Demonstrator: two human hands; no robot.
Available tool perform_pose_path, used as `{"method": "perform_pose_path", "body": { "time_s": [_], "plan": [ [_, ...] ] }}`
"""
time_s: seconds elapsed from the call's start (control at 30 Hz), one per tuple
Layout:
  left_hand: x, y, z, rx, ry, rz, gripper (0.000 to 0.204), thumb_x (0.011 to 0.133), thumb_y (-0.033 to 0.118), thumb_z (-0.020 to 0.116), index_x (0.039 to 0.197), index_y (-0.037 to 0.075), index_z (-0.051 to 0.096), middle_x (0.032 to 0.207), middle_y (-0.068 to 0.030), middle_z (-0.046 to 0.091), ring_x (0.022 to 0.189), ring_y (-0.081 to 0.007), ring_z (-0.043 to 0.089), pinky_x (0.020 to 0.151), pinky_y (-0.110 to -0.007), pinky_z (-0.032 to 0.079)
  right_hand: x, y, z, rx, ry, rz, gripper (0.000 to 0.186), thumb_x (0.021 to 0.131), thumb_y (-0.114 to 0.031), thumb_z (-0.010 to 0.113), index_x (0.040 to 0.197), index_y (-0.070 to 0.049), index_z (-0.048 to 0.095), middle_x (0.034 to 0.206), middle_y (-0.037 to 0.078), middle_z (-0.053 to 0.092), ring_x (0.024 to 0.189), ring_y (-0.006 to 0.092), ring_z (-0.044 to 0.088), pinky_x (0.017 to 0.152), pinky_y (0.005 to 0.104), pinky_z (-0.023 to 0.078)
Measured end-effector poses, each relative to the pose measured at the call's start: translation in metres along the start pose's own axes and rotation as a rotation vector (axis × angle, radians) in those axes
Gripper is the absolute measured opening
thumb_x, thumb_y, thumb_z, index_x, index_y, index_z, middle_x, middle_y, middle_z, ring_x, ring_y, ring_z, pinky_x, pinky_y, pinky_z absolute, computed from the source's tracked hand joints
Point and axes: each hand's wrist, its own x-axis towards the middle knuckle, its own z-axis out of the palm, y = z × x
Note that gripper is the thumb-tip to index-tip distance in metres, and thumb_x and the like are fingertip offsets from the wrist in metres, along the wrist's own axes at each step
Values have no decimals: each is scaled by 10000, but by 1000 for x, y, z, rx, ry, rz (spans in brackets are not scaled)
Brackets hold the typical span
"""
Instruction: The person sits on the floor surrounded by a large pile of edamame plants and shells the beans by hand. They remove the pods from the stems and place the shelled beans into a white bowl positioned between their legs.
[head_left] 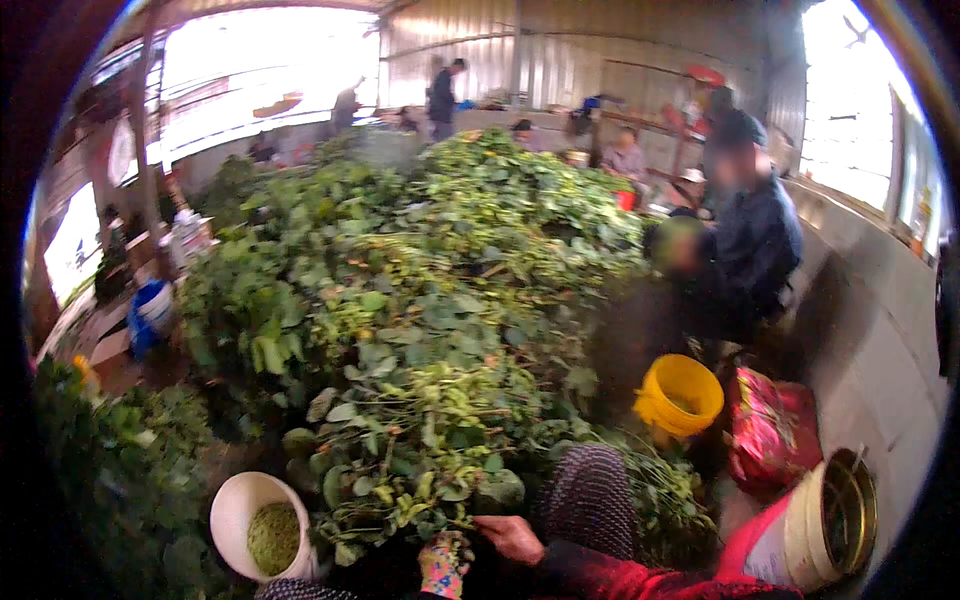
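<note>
My left hand (443,566), in a colourful patterned glove, is closed at the near edge of a big heap of leafy green plants (440,400) with pods among the leaves; it seems to grip a stem there. Bare, my right hand (512,539) comes in from the right, its fingers pinched together close to the glove. What lies between those fingertips is too small to make out. Left of my hands, a white bucket (228,510) tilts toward me and holds a layer of small green pods or beans (273,538).
A yellow bucket (680,395) stands at right, beside a red shiny bag (770,430). A large pale bucket (835,520) lies tilted at the lower right. A person in dark clothes (750,240) works by the right wall; several others are farther back. My patterned knee (590,500) rises beside my right hand.
</note>
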Motion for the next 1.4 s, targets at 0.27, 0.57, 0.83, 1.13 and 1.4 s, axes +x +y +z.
{"method": "perform_pose_path", "body": {
  "time_s": [0.27, 0.57, 0.83, 1.13, 1.4],
  "plan": [
    [-11, 4, 4, -374, -9, -53, 230, 820, 261, 442, 902, 60, 519, 647, -43, 515, 457, -183, 464, 343, -266, 311, 5, -13, -2, -248, 31, -72, 254, 775, -100, 539, 1007, 4, 550, 914, 141, 600, 824, 184, 577, 715, 271, 441],
    [-41, 16, 13, 118, 75, -56, 275, 829, 233, 426, 1003, 40, 518, 858, -63, 579, 688, -162, 561, 507, -257, 443, 11, -23, -4, -7, 63, -18, 242, 787, -82, 533, 1011, 8, 548, 747, 63, 592, 631, 96, 508, 577, 239, 421],
    [-34, -1, 15, -561, -674, 43, 291, 846, 124, 356, 1086, 26, 489, 984, -54, 573, 813, -143, 564, 616, -245, 463, 16, -6, -7, -209, 113, -69, 246, 781, -75, 525, 1008, 16, 543, 809, 113, 607, 729, 117, 555, 653, 246, 437],
    [-16, -4, 27, -191, -151, -89, 288, 844, 126, 399, 1122, 66, 448, 1050, -35, 492, 877, -154, 493, 639, -266, 429, -5, 55, -3, 38, 180, -98, 213, 808, -87, 495, 999, -8, 545, 846, 115, 595, 752, 205, 557, 677, 255, 442],
    [-1, 1, 40, -81, 36, -33, 233, 820, 153, 443, 1027, 59, 491, 905, -35, 512, 751, -156, 500, 566, -261, 416, -34, 35, 10, 194, 105, 45, 199, 797, -91, 517, 962, 15, 552, 703, 28, 542, 592, 84, 471, 514, 224, 394]
  ]
}}
